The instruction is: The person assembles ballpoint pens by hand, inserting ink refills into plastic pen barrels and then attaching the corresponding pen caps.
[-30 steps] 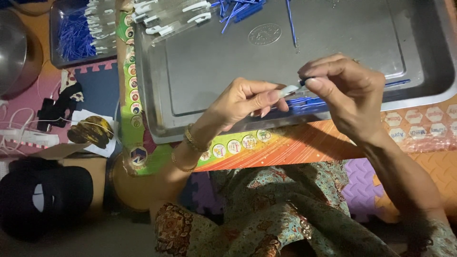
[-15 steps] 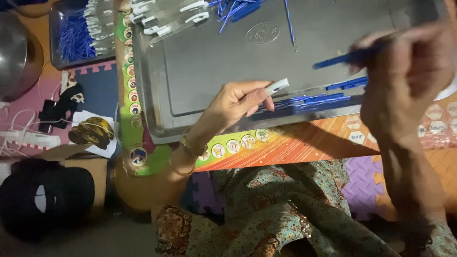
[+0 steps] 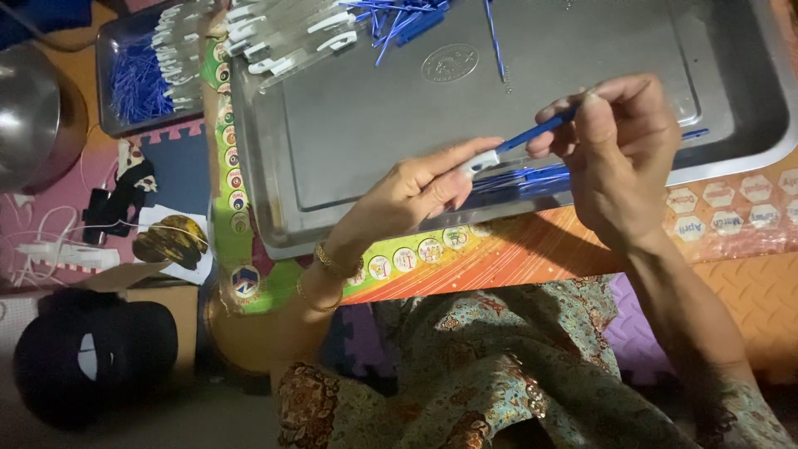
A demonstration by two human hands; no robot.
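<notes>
My left hand [image 3: 416, 193] pinches a small white plastic cap [image 3: 481, 162] over the near edge of a large steel tray [image 3: 374, 125]. My right hand [image 3: 619, 154] grips a thin blue stick [image 3: 536, 133] whose tip meets that white cap. Several more blue sticks [image 3: 524, 179] lie on the tray just below my hands. At the tray's far left corner sits a row of white-capped clear pieces [image 3: 287, 33], with a loose pile of blue sticks [image 3: 399, 17] beside them.
A smaller tray [image 3: 141, 75] with blue sticks and white pieces stands at the far left. A steel bowl [image 3: 33, 116] lies left of it. White cables [image 3: 50, 249], a dark cap [image 3: 91, 353] and colourful foam mats [image 3: 731, 241] surround the tray.
My right hand swung out to the right, picked up a blue stick, and has come back to bring its tip to the white cap in my left hand.
</notes>
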